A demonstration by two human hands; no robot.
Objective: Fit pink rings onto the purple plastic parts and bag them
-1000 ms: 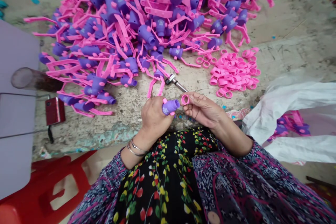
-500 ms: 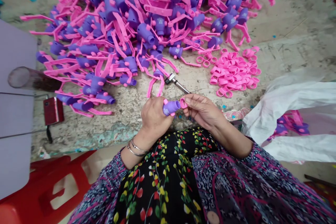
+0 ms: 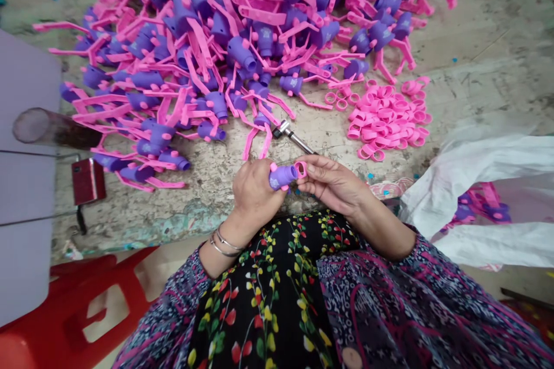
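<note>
My left hand (image 3: 256, 189) is wrapped round a purple plastic piece (image 3: 282, 177) with pink pegs on its sides; its narrow threaded neck points right. Between thumb and fingers of my right hand (image 3: 331, 181) is a small pink ring (image 3: 300, 169), held right at the mouth of that neck. Whether the two touch, I cannot tell. Just beyond my hands lies a small hammer (image 3: 284, 128) with a metal shaft. More pink rings (image 3: 387, 118) are heaped past my right hand.
A large pile of purple pieces with pink arms (image 3: 208, 52) covers the back of the worn table (image 3: 471, 81). At left are a clear cup (image 3: 38, 126) and a dark red box (image 3: 88, 179). A white sack (image 3: 437, 173) stands at right, a red chair (image 3: 86, 305) at lower left.
My right hand has shifted slightly left and turned the pink ring, so its opening shows more. My left hand keeps its hold on the purple piece.
</note>
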